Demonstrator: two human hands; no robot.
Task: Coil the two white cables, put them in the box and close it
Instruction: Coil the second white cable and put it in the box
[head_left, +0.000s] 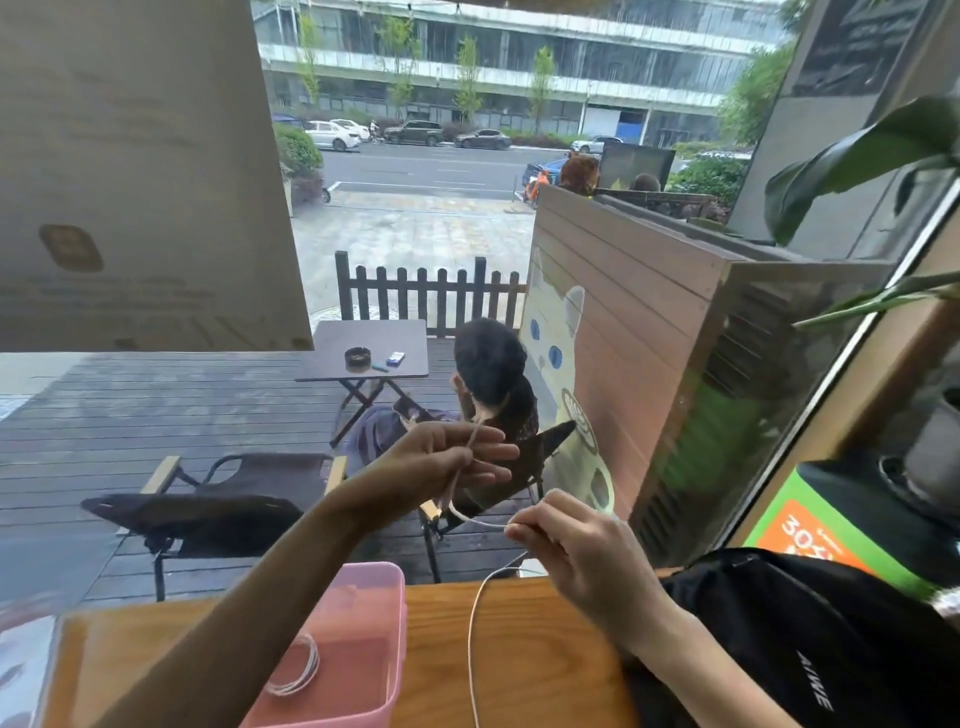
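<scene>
1. The table (519, 649) is a wooden counter with a warm orange tone and clear, flowing grain, set against a window.
2. The box (387, 613) is pink, translucent plastic, rectangular with rounded corners and a thick rim; it stands open on the table under the left forearm.
3. Inside the box lies a coil (296, 670), a thin white cable wound into a few loose round loops on the box floor.
4. The second cable (471, 639) is a thin, smooth white cord. It rises from the bottom edge of the view, crosses the table in a long curve, bends up to the right hand, then runs in a shallow sag across to the left hand.
5. The left hand (441, 462) is raised above the table at the end of a long, outstretched forearm. Thumb and forefinger pinch the cable, which sticks up a little above the pinch; the other fingers are stretched out straight to the right.
6. The right hand (571, 545) is lower and nearer, back of the hand up, wrist bent. Its fingers are curled closed around the cable at the fingertips.
7. A black fabric bag (810, 639) with white lettering rests on the table by the right forearm.
</scene>
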